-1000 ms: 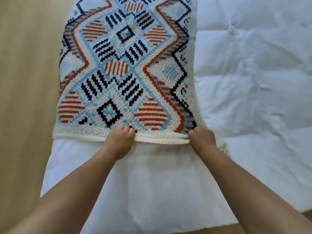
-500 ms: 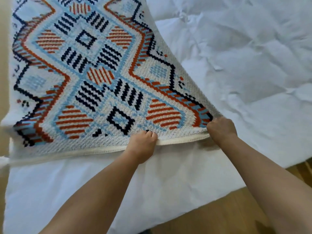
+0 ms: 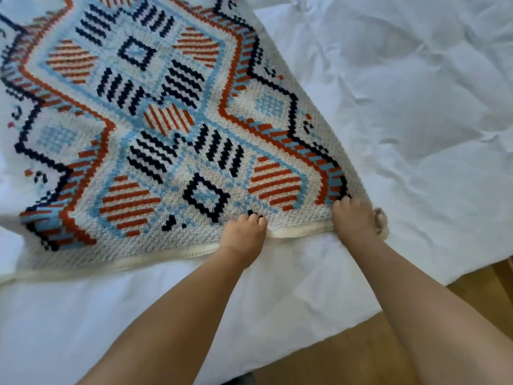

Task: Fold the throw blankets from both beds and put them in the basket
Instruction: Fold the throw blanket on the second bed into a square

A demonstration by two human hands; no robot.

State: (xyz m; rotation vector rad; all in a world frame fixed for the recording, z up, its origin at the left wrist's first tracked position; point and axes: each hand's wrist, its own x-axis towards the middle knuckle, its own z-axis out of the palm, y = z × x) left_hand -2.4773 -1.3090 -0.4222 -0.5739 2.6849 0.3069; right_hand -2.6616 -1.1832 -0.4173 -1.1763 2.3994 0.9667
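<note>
1. White puffy bed cover (image 3: 402,120) lay wrinkled; wood floor (image 3: 347,357) showed beside its near corner.
2. Since before, the throw blanket (image 3: 166,134) had spread wider on the bed cover.
3. It was knitted, with orange stripes, blue zigzags and dark diamonds.
4. Left hand (image 3: 243,234) and right hand (image 3: 354,220) still gripped its cream near edge.

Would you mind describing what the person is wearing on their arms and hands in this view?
The left forearm and right forearm are bare, and no sleeve reaches into the frame. The left hand and right hand are bare too: no gloves, watch, bracelet or ring on the parts that show.
</note>
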